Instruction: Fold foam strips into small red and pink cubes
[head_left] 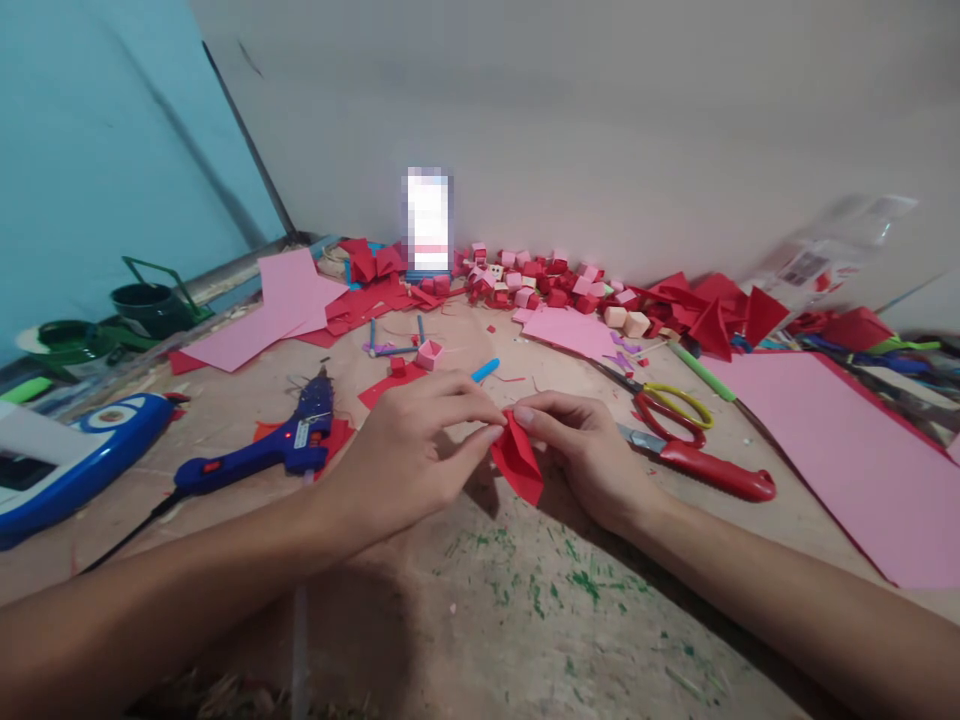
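Observation:
Between my two hands is a folded piece of red paper point(519, 462), held just above the table. My left hand point(420, 440) pinches its upper left edge between thumb and fingertips. My right hand point(581, 440) grips the upper right edge the same way, thumb on top. The paper's lower end hangs free and tapers towards a point. Just beyond my left hand lie a blue stick point(485, 370) and a small pink paper box point(430, 354). Scissors with red and yellow handles point(675, 412) and a red-handled knife point(716, 472) rest beside my right hand.
A blue glue gun point(262, 455) lies at left, near a blue-and-white device point(90, 460). Pink paper sheets point(855, 450) cover the right side. Along the wall sit many small paper cubes point(525, 280), a lit phone point(429, 220) and a clear plastic bottle point(832, 250).

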